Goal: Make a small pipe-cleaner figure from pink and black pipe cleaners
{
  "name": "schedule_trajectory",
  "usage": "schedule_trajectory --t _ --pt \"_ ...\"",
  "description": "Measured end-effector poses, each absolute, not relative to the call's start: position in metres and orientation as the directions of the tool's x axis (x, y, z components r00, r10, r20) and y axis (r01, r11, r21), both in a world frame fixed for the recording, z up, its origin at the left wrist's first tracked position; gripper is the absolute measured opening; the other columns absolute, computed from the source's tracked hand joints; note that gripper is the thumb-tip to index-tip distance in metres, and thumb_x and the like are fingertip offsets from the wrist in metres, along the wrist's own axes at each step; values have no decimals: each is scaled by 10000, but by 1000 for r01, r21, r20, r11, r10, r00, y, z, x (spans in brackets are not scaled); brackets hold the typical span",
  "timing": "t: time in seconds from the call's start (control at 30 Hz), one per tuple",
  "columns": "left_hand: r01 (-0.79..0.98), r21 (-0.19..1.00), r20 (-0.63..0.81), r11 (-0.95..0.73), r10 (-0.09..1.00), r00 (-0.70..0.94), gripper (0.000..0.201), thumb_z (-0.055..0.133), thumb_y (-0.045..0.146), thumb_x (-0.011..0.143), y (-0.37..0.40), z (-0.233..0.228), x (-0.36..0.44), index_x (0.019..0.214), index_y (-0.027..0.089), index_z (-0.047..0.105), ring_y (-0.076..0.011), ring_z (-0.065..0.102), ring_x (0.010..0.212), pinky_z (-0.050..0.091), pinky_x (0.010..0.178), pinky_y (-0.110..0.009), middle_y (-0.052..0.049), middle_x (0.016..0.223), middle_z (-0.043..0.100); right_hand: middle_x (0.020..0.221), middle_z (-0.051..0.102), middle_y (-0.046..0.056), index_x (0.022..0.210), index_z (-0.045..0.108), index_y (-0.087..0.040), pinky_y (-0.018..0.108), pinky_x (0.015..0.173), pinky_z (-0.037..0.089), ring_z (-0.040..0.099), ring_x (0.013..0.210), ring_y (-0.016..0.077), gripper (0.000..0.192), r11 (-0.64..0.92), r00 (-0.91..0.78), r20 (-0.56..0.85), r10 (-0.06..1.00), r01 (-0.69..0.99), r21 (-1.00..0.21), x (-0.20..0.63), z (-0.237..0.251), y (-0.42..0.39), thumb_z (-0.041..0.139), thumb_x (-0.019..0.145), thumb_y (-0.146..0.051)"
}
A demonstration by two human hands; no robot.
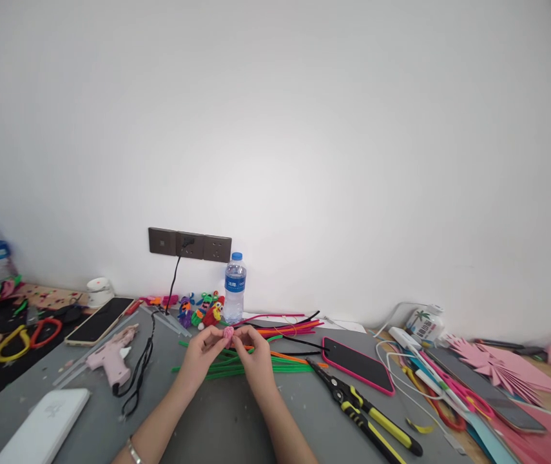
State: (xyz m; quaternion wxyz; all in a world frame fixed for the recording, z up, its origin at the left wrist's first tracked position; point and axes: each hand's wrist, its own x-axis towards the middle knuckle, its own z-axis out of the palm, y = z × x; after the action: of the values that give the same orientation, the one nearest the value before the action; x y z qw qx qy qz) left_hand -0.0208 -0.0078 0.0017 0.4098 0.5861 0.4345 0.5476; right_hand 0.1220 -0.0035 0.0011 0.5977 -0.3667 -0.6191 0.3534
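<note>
Fingertips [236, 338] pinching pink ball [228, 332]

the small piece [228, 332] pinched between the fingers is pink. the pipe cleaners [236, 365] under the hands are green, with orange, red, pink and black ones [287, 327] behind. the glue gun [111, 356] is pale pink with a black cord. the pliers [367, 412] have yellow and black handles. the phone [357, 365] has a black screen in a pink case. the bottle [234, 287] is clear with a blue cap and blue label. the table [217, 419] is grey, the wall white.
</note>
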Motion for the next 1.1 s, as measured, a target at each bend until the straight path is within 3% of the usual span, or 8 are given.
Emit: schedule_trajectory --t 0.43,0.6,0.7,0.8,1.1 --pt "-33 954 299 -298 953 45 243 659 417 789 -10 4 -19 735 181 641 -166 615 726 495 709 -243 6 690 636 687 631 25 762 615 -180 276 621 484 593 637 176 144 470 -21 470 883 58 -881 123 1 -3 572 833 -298" --pt "-98 976 196 -195 981 0 283 701 441 740 -11 6 -19 834 175 687 -201 651 798 515 747 -277 -34 786 708 711 629 33 763 646 -181 271 621 476 589 659 178 160 507 -34 506 862 90 -857 125 5 -4 562 845 -289" --pt "-192 974 114 -118 993 -33 342 731 448 707 -13 7 -18 906 173 696 -212 653 843 524 738 -282 -63 877 725 758 621 34 919 638 -181 270 625 472 576 669 173 147 516 9 519 855 92 -852 125 5 -4 554 852 -281" --pt "-274 960 42 -53 998 -44 338 758 442 685 -13 7 -17 875 170 696 -191 640 803 520 720 -270 -56 847 712 801 606 30 1095 560 -183 269 622 475 565 669 166 253 497 67 500 863 59 -866 126 4 -4 540 865 -285" --pt "-416 909 -8 3 1000 -10 346 825 428 610 -15 9 -14 809 177 696 -155 599 736 509 748 -271 -14 738 671 760 598 21 812 616 -204 261 624 462 565 677 165 62 545 -9 546 837 87 -834 125 5 -5 557 828 -194"
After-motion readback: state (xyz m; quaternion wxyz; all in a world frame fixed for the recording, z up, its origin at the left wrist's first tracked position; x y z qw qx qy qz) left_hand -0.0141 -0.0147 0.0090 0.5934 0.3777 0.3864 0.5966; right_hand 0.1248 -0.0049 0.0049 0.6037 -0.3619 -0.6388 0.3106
